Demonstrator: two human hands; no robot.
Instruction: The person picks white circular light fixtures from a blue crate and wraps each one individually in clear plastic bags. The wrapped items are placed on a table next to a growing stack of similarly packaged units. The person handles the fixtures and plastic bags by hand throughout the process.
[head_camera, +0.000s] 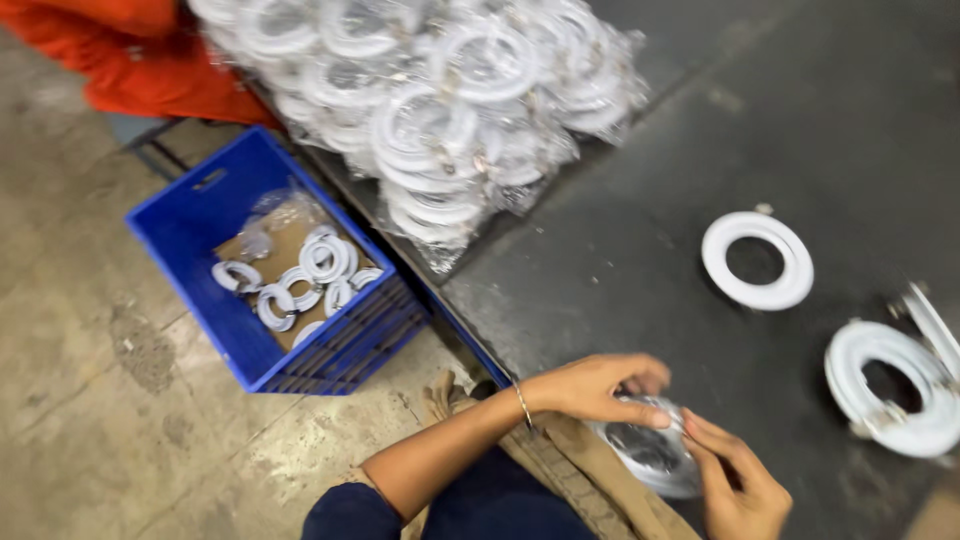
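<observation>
Dark table (640, 250) over a concrete floor (90, 350). At its near edge, a bagged ring (650, 455) — white, in clear film — sits between both hands: left hand (590, 388) fingers closed on its top, right hand (735, 480) fingers pinching its side. Two bare rings (757, 260) lie well apart to the right; a heap (440, 100) of bagged rings fills the far side. Blue crate (270, 265) stands on the floor — left.

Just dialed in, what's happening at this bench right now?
A person holds a white ring in a clear plastic bag at the edge of the dark table, left hand on top, right hand at its side. Two bare white rings lie on the table. A big pile of bagged rings sits behind, and a blue crate on the floor holds more.
</observation>
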